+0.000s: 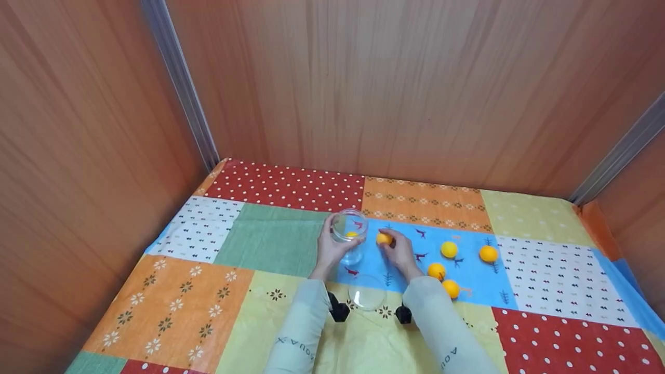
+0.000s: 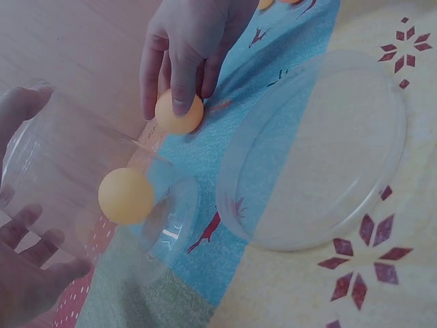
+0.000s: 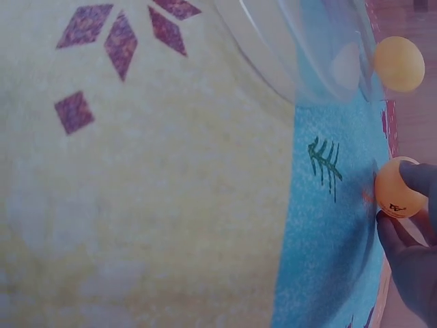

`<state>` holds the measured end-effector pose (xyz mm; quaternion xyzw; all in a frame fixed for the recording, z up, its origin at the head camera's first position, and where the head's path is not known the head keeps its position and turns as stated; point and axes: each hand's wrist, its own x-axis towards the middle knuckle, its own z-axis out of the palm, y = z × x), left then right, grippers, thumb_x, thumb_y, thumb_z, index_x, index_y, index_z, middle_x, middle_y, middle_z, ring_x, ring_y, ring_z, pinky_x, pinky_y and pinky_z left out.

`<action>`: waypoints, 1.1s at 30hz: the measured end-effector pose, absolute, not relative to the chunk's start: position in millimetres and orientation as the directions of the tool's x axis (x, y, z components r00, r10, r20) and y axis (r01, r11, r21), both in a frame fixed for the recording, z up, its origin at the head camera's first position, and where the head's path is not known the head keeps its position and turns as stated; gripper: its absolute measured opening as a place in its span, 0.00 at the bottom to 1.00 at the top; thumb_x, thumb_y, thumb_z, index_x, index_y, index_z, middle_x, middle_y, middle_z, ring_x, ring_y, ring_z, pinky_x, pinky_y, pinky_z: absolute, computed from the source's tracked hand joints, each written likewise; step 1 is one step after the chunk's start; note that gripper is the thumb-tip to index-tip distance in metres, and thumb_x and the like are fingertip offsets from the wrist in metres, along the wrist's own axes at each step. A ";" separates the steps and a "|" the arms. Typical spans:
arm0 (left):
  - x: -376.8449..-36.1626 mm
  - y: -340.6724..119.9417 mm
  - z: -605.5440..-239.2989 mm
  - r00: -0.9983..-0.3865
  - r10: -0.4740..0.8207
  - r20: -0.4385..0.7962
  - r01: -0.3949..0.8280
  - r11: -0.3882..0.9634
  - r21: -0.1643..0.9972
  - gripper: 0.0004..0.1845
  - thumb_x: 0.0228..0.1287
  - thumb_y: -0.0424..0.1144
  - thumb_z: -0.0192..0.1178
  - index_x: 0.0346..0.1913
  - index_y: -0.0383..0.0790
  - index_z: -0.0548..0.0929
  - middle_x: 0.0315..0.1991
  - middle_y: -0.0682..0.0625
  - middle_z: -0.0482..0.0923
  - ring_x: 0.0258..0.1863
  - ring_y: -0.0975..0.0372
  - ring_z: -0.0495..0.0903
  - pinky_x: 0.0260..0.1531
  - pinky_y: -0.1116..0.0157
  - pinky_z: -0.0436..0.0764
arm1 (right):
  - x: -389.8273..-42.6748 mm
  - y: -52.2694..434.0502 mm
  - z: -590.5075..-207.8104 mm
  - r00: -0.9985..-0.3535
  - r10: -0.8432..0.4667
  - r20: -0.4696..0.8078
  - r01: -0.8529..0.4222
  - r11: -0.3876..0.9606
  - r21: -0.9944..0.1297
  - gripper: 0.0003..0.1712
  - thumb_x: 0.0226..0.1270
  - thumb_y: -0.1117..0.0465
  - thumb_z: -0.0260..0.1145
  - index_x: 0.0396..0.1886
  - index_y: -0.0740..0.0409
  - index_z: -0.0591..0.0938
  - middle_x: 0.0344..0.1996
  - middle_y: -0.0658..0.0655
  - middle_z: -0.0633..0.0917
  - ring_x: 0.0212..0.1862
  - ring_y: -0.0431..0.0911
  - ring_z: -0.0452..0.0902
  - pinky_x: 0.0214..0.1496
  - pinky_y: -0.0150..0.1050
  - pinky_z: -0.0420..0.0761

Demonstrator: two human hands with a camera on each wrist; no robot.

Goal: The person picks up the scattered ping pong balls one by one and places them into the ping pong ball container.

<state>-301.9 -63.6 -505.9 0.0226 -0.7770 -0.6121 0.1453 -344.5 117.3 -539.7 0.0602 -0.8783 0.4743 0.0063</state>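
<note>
My left hand [image 1: 331, 248] grips a clear jar [image 1: 349, 228], its fingers and thumb wrapped around the jar's wall near the mouth. Inside the jar is one orange ball [image 2: 127, 196], seen through the clear wall. Just to the right, my right hand [image 1: 399, 252] pinches a second orange ball [image 1: 384, 239] between thumb and fingers, beside the jar and apart from it. Dark print shows on this held ball [image 3: 399, 188] in the right wrist view. A round clear lid [image 1: 367, 293] lies flat on the cloth between the forearms.
Several loose orange balls lie right of the right hand, among them a far-right ball [image 1: 488, 253], a yellower ball [image 1: 449, 249] and a nearer ball [image 1: 450, 289]. A patchwork cloth [image 1: 291, 239] covers the surface. Wood-grain panels [image 1: 363, 93] stand behind and at both sides.
</note>
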 end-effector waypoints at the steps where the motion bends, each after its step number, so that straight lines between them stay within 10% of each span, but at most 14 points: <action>1: -301.9 -63.5 -506.1 -0.958 -0.214 0.192 0.137 0.248 0.959 0.43 0.37 0.42 0.73 0.60 0.42 0.63 0.57 0.42 0.65 0.58 0.47 0.62 0.55 0.51 0.64 | -344.2 117.4 -539.6 -0.994 -0.096 0.061 -0.104 0.544 -0.833 0.20 0.60 0.70 0.58 0.54 0.56 0.75 0.53 0.58 0.73 0.53 0.50 0.68 0.56 0.45 0.68; 33: -301.5 -63.4 -507.8 -0.965 -0.215 0.150 0.102 0.221 0.970 0.43 0.38 0.44 0.72 0.61 0.45 0.62 0.58 0.47 0.65 0.59 0.49 0.61 0.54 0.50 0.63 | -312.8 120.2 -495.2 -0.933 -0.092 0.348 -0.359 0.279 -0.891 0.21 0.55 0.69 0.62 0.51 0.61 0.76 0.51 0.59 0.75 0.52 0.52 0.71 0.53 0.44 0.70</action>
